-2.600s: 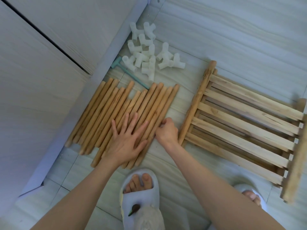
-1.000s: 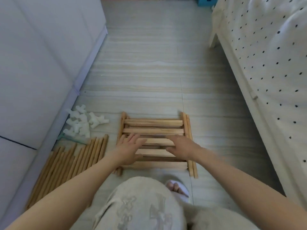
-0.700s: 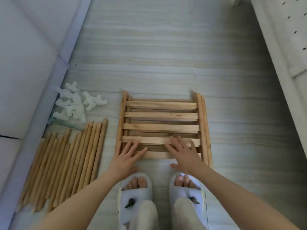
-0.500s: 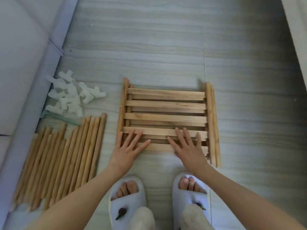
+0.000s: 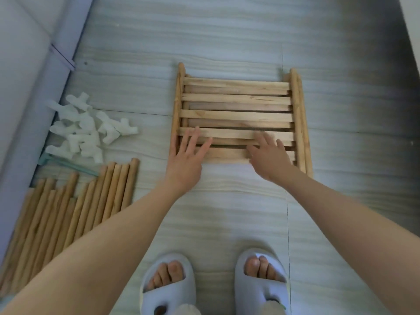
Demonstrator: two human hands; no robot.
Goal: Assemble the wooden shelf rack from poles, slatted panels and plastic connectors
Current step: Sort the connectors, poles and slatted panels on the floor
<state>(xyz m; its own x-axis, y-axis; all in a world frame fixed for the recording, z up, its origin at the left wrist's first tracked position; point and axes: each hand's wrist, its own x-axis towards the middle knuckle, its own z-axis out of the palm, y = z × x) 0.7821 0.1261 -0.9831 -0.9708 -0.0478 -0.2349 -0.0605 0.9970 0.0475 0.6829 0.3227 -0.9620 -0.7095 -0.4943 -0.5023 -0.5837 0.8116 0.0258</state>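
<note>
Floor [image 5: 227,42]: pale wood-grain planks, carrying everything.

Slatted panels [image 5: 236,98]: stacked flat mid-floor, slats running crosswise, round rails on both sides.

Poles [image 5: 68,208]: row lying side by side at the floor's left edge, beside the white cabinet base.

Plastic connectors [image 5: 86,130]: white heap just beyond the poles' far ends; a thin teal tool [image 5: 66,164] lies between them.

Left hand [image 5: 185,160]: fingers straight and spread, palm down, fingertips on the stack's near-left corner; gripping nothing. Arm reaches forward, nearly straight.

Right hand [image 5: 269,158]: blurred; fingers extended, laid over the near slats toward the right rail; holding nothing.

Slippers [image 5: 261,289]: pale, near floor edge.
</note>
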